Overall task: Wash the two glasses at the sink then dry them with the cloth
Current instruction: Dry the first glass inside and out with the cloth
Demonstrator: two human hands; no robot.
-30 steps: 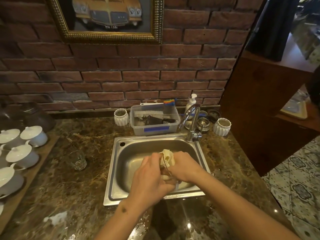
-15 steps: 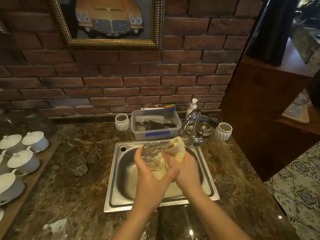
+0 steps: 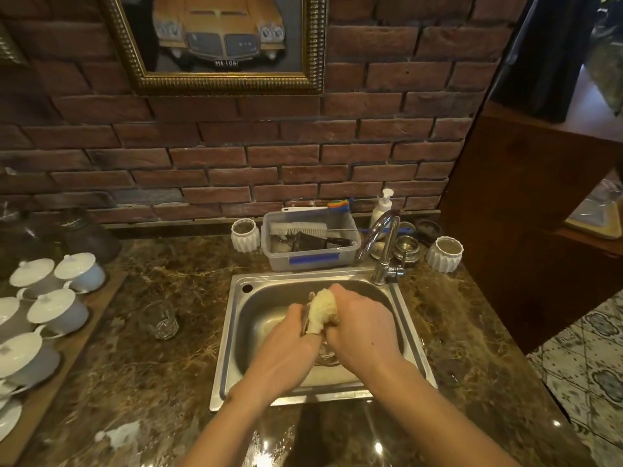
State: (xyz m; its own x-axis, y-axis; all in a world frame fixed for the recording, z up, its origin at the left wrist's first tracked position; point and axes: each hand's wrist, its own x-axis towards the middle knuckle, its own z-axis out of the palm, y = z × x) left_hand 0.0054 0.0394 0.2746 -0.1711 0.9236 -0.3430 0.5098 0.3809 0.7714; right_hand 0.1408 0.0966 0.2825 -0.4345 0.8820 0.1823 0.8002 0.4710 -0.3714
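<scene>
Over the steel sink [image 3: 232,332] both hands meet around one clear glass [image 3: 325,355], of which only a sliver shows between them. My left hand [image 3: 286,352] grips the glass from the left. My right hand [image 3: 364,328] holds a pale yellow cloth [image 3: 322,313] that is stuffed into the glass, its bunched end sticking up. The second glass [image 3: 158,320], clear and cut-patterned, stands upright on the marble counter left of the sink.
The tap [image 3: 382,251] rises at the sink's back right. Behind the sink stands a plastic tub [image 3: 310,261] with brushes, flanked by two white ribbed cups [image 3: 245,235] [image 3: 444,254]. Several white lidded cups [image 3: 57,310] sit on a wooden tray at left. A soapy smear [image 3: 121,434] lies on the counter.
The hands, raised with the glass and cloth half a second ago, have come back down low over the sink basin. The glass on the counter has not moved.
</scene>
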